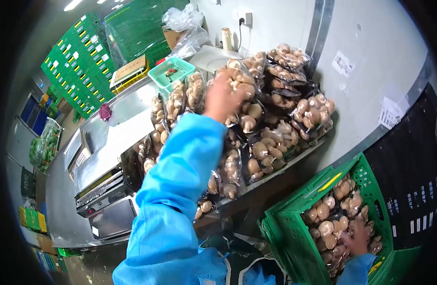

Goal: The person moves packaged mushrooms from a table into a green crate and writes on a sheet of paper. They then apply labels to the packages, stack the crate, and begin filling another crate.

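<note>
Blurred, the left hand [222,98] is at a mushroom pack [243,86] heaped on the desk [62,204]; I cannot tell its grip. The right hand [356,238], grip equally unclear, touches bagged mushrooms [328,229] inside the green crate [377,192].

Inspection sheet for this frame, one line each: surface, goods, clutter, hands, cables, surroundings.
Surface: steel table, bare in places toward the left.
Goods: bagged mushrooms piled at the table's wall end; more mushrooms in a green crate beside it.
Clutter: mint basket with small items, purple cloth, crumpled clear plastic.
Hands: left over the pile, blurred, grip unclear; right at the crate's mushrooms, grip unclear.
Cables: one black cable, plugged in at the wall.
Surroundings: stacked green crates behind.
</note>
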`<state>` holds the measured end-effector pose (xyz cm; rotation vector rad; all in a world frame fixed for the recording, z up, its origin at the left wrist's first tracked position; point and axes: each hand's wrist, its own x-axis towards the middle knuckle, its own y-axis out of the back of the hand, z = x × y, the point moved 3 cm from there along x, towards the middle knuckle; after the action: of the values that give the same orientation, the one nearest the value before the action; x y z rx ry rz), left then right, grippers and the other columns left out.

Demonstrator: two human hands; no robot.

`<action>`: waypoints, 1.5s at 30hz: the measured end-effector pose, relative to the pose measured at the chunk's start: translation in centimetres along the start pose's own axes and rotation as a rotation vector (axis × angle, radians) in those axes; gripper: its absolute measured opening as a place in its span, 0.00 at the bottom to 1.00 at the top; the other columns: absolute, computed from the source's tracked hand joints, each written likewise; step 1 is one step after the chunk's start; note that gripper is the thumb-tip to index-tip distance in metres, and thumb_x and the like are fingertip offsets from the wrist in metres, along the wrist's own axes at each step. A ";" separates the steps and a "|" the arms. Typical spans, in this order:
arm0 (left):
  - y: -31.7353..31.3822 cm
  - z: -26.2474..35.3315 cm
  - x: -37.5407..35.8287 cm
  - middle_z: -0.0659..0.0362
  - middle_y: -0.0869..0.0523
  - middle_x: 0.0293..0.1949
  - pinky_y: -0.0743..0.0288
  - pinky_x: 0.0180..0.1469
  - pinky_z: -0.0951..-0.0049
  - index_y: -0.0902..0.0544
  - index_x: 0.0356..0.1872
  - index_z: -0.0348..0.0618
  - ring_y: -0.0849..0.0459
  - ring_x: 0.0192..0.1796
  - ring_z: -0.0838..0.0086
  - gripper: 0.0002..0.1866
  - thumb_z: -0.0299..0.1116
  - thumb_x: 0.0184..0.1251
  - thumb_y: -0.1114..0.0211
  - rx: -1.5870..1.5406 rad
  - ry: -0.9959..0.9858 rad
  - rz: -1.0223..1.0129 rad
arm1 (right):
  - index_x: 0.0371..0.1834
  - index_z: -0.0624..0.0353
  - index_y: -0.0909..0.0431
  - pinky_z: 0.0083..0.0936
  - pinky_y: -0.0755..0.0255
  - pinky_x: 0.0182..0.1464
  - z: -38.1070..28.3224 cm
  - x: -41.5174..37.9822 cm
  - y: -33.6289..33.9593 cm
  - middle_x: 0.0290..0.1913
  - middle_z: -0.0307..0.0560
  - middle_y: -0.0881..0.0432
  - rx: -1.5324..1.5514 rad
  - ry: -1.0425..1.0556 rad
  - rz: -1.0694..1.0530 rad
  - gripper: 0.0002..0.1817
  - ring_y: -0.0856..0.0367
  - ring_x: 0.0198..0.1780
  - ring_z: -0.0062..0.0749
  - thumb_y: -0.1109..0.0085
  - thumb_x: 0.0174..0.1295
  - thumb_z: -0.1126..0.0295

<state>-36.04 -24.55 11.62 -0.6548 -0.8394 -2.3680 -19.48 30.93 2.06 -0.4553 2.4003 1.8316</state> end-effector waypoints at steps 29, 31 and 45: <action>-7.6 11.2 -5.7 0.51 0.29 0.63 0.41 0.66 0.66 0.33 0.64 0.37 0.32 0.65 0.66 0.28 0.30 0.61 0.42 -0.310 -0.351 -0.851 | 0.64 0.67 0.40 0.30 0.28 0.53 -2.4 -2.9 4.6 0.55 0.51 0.25 1.486 -0.184 0.810 0.36 0.25 0.55 0.35 0.38 0.56 0.60; -11.9 18.9 -11.0 0.46 0.26 0.59 0.34 0.61 0.61 0.29 0.60 0.35 0.27 0.60 0.56 0.31 0.31 0.53 0.32 -0.350 -0.668 -1.081 | 0.66 0.66 0.42 0.29 0.33 0.58 2.8 -13.2 2.0 0.56 0.49 0.26 1.442 -0.436 0.964 0.34 0.28 0.58 0.33 0.42 0.60 0.63; -30.7 27.0 -35.3 0.51 0.39 0.68 0.42 0.67 0.50 0.39 0.67 0.44 0.31 0.63 0.55 0.44 0.62 0.54 0.39 -0.138 -1.382 -1.357 | 0.51 0.68 0.29 0.28 0.30 0.48 14.5 -21.2 -9.7 0.42 0.50 0.22 1.044 -0.930 0.099 0.33 0.25 0.44 0.32 0.36 0.55 0.49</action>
<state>-22.22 25.40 -3.51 -2.5285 -2.1844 -2.7233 1.93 46.28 -5.65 0.5016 2.2017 0.3679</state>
